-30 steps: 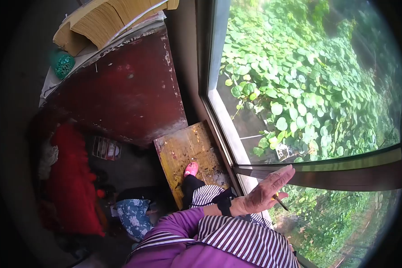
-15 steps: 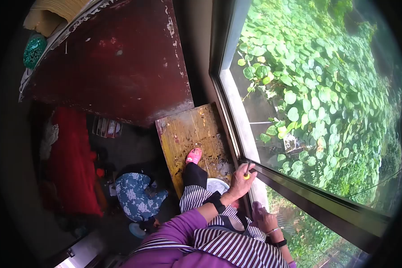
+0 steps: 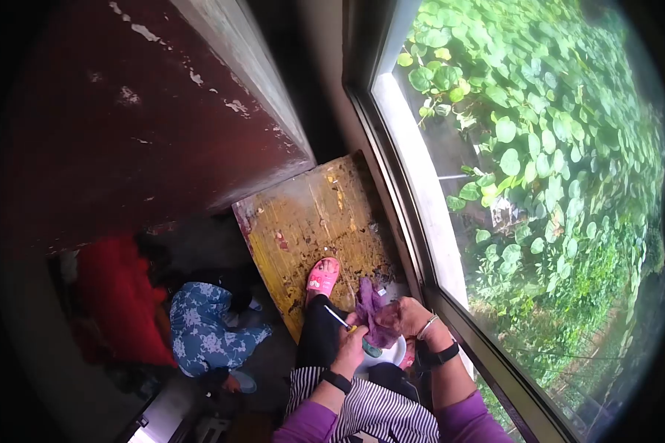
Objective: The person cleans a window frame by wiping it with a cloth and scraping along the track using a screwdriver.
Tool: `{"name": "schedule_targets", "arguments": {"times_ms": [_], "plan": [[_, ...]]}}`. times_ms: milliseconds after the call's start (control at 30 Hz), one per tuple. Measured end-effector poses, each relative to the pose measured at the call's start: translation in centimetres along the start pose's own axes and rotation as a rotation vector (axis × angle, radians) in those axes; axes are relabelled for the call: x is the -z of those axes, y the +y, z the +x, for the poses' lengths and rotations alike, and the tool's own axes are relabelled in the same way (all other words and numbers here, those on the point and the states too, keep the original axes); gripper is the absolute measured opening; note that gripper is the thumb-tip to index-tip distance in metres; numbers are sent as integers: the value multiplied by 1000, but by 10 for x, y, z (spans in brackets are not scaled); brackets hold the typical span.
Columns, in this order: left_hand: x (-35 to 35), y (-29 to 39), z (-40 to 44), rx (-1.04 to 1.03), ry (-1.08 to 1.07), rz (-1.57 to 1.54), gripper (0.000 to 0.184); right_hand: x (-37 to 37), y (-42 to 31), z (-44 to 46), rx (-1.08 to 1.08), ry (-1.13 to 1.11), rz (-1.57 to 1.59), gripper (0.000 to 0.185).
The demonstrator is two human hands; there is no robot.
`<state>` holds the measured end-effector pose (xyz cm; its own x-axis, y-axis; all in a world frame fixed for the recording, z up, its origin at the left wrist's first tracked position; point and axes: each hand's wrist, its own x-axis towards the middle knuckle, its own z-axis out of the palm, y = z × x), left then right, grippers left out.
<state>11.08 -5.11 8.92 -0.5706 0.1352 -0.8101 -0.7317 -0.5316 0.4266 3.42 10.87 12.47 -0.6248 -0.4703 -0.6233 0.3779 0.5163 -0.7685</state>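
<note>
A slim tool with a metal shaft and yellow-black handle (image 3: 352, 328) is gripped in my left hand (image 3: 349, 351). My right hand (image 3: 410, 317) is closed on a purple cloth (image 3: 377, 316), which hangs in folds between both hands and touches my left fingertips. Just beneath the cloth is a white basin (image 3: 395, 350), partly hidden by it, with something green at its rim. My foot in a pink clog (image 3: 323, 277) rests on a worn yellow wooden surface (image 3: 295, 221).
The window frame (image 3: 414, 244) runs along the right, with green leaves outside. A dark red cabinet (image 3: 148, 125) fills the upper left. Below, a person in a blue floral top (image 3: 203, 325) bends near red fabric (image 3: 114, 303).
Both hands have moved from the window frame down over the basin and come together at the cloth. The view has shifted lower, and the other person has moved slightly.
</note>
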Motion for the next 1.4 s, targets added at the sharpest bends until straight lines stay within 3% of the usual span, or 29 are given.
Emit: {"name": "schedule_targets", "arguments": {"times_ms": [33,67,133,200,333,400,433,533,667,700,867,933,967,1000,1067,1200,1267,1400], "plan": [[10,-13,7,-23,101,42,31,9,8,20,-57,183,-80,15],[15,-19,21,119,297,5,29,27,11,51,-126,343,-158,13],[12,-34,28,186,405,81,29,48,34,104,-252,631,-349,24],[9,-48,30,226,326,141,27,72,41,158,-115,770,-336,26],[0,-62,31,57,52,373,24,113,52,257,-248,846,-495,34],[-2,-53,29,97,7,725,31,125,55,287,-207,899,-580,37],[-22,-17,28,118,-3,810,34,128,60,301,-136,956,-595,40],[-6,-27,32,62,12,805,39,129,56,332,-99,1051,-694,48],[-12,-18,32,18,36,773,38,136,37,338,-231,1020,-801,50],[-16,-11,32,19,42,758,37,138,31,338,-337,963,-708,49],[-12,-14,34,30,80,659,35,156,20,356,-437,922,-757,45],[-18,-6,35,51,85,678,35,175,13,368,-586,656,-737,40],[-21,5,34,248,62,662,36,180,12,371,-569,638,-793,42],[-7,-6,38,254,54,657,36,176,11,375,-529,665,-853,30],[3,-40,36,28,31,491,22,185,13,380,-518,593,-793,22],[2,-30,37,20,22,676,23,187,11,383,-540,620,-799,18],[3,-21,43,34,13,695,24,178,3,375,-611,488,-818,21],[-5,-18,44,29,20,661,27,175,12,371,-554,600,-842,18]]}}
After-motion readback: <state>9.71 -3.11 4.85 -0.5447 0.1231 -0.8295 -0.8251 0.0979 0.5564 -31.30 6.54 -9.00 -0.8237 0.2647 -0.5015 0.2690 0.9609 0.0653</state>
